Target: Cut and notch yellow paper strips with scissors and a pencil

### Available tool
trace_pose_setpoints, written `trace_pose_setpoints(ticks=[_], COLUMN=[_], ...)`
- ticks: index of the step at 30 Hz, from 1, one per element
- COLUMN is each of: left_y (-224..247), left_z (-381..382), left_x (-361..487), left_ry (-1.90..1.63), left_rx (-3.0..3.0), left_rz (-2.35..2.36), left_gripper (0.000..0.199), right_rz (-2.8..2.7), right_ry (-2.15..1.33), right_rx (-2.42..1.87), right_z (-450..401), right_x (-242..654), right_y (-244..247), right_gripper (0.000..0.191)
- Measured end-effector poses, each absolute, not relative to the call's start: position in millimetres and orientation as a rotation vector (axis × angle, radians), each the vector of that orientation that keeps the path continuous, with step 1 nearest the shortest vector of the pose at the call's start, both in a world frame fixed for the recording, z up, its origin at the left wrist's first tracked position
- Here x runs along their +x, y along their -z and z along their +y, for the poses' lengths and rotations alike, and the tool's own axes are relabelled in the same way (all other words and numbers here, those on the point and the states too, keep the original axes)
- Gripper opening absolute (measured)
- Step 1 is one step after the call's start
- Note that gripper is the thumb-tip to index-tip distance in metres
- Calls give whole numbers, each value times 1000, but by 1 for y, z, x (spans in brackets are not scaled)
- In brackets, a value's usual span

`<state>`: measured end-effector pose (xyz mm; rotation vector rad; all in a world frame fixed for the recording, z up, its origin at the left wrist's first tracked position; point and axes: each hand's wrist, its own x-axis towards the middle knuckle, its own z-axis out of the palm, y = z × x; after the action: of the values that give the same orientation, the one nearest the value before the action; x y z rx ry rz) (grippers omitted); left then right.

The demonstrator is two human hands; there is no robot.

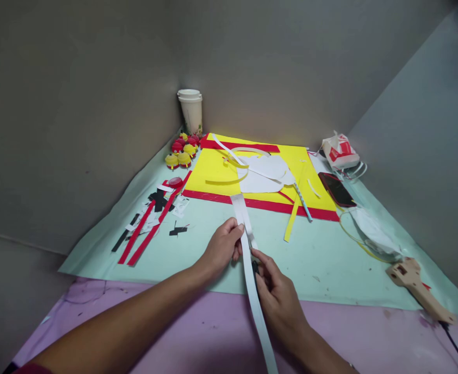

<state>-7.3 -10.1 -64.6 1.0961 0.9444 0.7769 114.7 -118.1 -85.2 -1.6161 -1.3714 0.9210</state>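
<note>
Left forearm comes in long and low from the lower left, a bit of dark red sleeve cut off at the corner. Left hand [221, 245] turned inward, thumb on top, fingers curled, pinching a long white strip [253, 291] near its upper part. Right forearm rises from the bottom edge, shorter in view; right hand [276, 285] lies lower, beside the strip, index finger extended toward it, other fingers bent around a dark tool [255, 268].

Strip hangs between the hands above the green sheet [229, 280], upper end by the red border of the yellow board [221, 174], lower end cut off by the frame. Tool mostly hidden by fingers and strip; kind uncertain. Left fingertips partly behind the strip. A second white length shows beside it; whether joined, cannot tell.
</note>
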Motion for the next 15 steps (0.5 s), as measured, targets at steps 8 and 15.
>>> trace_pose_setpoints(ticks=[8,15], left_y=[66,71], left_z=[-9,1], left_x=[-8,-11], left_ry=[-761,-849], left_rx=[1084,1112], left_rz=[937,959], left_gripper=[26,27], right_rz=[-1398,-1415], right_ry=[-930,-951], right_rx=[-1615,-1600], right_z=[-120,-123], right_x=[117,116], right_y=[87,85], right_gripper=[42,41])
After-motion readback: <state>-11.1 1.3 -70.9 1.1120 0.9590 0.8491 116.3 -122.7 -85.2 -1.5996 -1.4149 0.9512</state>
